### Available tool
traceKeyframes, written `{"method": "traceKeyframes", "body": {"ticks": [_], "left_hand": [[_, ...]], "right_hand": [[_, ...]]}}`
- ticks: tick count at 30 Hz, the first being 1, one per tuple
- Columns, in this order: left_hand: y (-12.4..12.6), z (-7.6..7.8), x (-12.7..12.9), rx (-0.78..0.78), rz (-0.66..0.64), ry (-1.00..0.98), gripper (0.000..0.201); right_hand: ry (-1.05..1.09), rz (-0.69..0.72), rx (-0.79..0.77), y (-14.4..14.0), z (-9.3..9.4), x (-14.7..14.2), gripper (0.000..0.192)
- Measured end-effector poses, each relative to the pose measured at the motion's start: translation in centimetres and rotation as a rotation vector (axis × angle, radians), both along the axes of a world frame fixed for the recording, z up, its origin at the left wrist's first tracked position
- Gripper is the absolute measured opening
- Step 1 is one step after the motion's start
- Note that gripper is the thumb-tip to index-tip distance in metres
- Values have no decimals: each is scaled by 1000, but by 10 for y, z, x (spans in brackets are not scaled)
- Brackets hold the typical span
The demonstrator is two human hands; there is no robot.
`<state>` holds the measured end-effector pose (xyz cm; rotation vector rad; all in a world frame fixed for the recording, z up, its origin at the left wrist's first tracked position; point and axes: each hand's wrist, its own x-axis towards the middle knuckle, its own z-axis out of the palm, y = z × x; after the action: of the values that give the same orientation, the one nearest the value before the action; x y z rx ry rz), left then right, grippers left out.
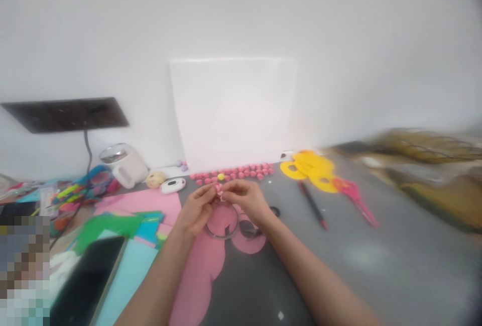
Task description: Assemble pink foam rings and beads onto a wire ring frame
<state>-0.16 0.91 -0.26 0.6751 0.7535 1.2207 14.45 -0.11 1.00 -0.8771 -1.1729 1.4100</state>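
Observation:
My left hand (pixel 196 209) and my right hand (pixel 246 200) meet over the grey table (pixel 376 260), fingertips pinched together on a small pink paper piece (pixel 219 191). Beneath the hands lie a thin ring (pixel 222 225) and pink paper cut-outs (pixel 211 260). A row of several small pink paper shapes (pixel 233 173) runs along the foot of a white board (pixel 233 110) just beyond the hands.
Yellow paper rings (pixel 311 169), pink scissors (pixel 356 198) and a dark pen (pixel 313 205) lie to the right. Coloured paper sheets (pixel 143 220), a black phone (pixel 88 281), a white mug-like pot (pixel 124 165) and a cable (pixel 88 150) crowd the left.

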Motion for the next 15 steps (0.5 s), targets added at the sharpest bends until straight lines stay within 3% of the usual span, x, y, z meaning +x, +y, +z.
{"method": "traceKeyframes", "body": {"ticks": [4, 15], "left_hand": [[-1, -1, 3, 8, 41, -28, 31], [-2, -1, 6, 51, 87, 7, 23]], "right_hand": [[65, 26, -25, 0, -1, 2, 19], [117, 19, -74, 5, -10, 2, 21]]}}
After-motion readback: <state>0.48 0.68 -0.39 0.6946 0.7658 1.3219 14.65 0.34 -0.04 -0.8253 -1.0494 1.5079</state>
